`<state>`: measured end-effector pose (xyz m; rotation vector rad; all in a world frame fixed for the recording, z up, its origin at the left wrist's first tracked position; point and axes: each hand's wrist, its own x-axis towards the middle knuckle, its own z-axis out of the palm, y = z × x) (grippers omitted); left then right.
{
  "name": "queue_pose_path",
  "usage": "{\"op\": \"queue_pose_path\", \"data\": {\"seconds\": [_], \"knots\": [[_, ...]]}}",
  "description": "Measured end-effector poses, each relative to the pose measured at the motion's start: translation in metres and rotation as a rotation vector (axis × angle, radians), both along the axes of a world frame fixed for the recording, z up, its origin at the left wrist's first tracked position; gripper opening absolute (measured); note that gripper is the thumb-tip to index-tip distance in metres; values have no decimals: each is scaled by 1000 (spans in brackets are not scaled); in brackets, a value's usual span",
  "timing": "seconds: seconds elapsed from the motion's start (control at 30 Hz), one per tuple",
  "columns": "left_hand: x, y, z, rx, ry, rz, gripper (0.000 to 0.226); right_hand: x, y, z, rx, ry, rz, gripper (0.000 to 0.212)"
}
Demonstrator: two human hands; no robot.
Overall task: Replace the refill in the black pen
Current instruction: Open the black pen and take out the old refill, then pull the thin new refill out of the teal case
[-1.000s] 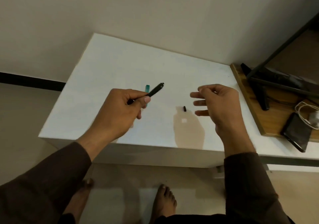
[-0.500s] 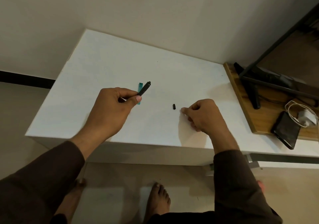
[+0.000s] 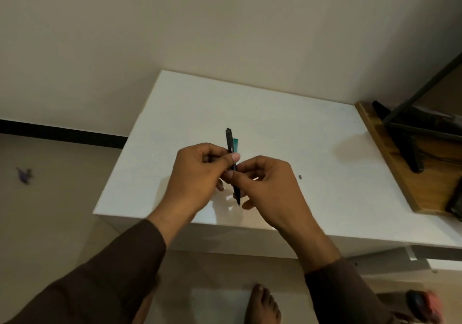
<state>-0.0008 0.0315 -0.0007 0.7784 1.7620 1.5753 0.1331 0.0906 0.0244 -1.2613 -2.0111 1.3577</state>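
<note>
A slim black pen stands nearly upright above the white table, its clicker end pointing away from me. My left hand pinches its middle between thumb and fingers. My right hand grips the pen's lower half just below, thumb touching the left thumb; the pen's tip pokes out beneath the fingers. A small teal object lies on the table right behind the pen. A tiny dark pen part rests on the table to the right of my right hand.
A wooden board lies on the table's right end with a black stand on it. The wall runs close behind the table. My bare foot is on the floor below the table's front edge.
My right hand left the table near the small dark part and came up to grip the pen's lower half. The left hand turned the pen upright. The camera shifted.
</note>
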Motion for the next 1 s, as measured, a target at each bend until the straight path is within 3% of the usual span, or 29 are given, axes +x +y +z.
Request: {"op": "queue_pose_path", "data": {"seconds": [0.13, 0.27, 0.4, 0.67, 0.8, 1.0], "knots": [[2, 0, -1, -6, 27, -32, 13, -1, 5, -8, 108, -124, -147, 15], [-3, -2, -4, -54, 181, 10, 13, 10, 24, -16, 199, -349, -281, 17], [-5, -3, -8, -133, 385, 45, 19, 19, 34, -22, 234, -440, -349, 19], [5, 10, -17, -260, 577, 105, 33, 26, 38, -21, 233, -437, -361, 31], [14, 21, -22, -318, 687, 125, 42, 30, 37, -15, 383, -417, -425, 29], [21, 36, -24, -330, 634, 165, 24, 28, 32, -10, 481, -241, -480, 25]]}}
